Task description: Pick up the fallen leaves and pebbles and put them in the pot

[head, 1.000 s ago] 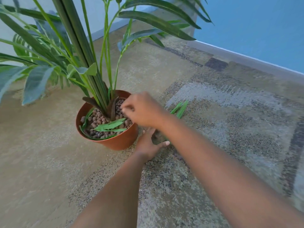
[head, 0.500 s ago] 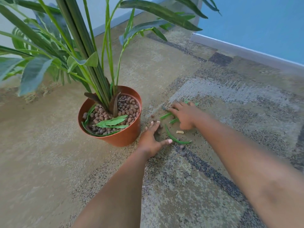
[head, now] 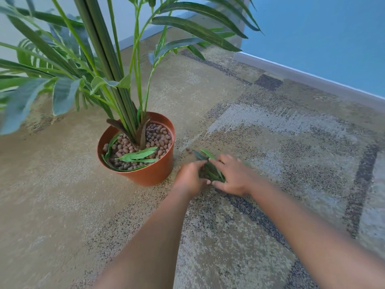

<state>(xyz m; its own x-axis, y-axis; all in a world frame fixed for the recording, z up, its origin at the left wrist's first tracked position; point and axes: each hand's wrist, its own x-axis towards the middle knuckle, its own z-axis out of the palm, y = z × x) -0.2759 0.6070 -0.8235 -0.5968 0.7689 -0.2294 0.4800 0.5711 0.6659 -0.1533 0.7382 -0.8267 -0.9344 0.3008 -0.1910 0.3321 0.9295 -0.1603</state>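
Note:
A terracotta pot [head: 150, 174] stands on the carpet, filled with brown pebbles [head: 158, 135] and several green leaves lying on top. Just right of the pot, both hands are down on the floor around a bunch of fallen green leaves [head: 210, 170]. My left hand [head: 190, 178] presses the leaves from the left, my right hand [head: 233, 176] covers them from the right, fingers curled over them. One or two loose pebbles [head: 189, 150] lie on the carpet beyond the hands. The right hand is motion-blurred.
The tall plant's stems and long leaves [head: 108, 59] spread over the pot and the left side. A patterned carpet [head: 281, 153] covers the floor. A blue wall with a grey baseboard [head: 312, 78] runs along the far right.
My right hand left the pot, reached to the leaves on the carpet, then swept them towards my left hand. The two hands have now closed together around the gathered leaves.

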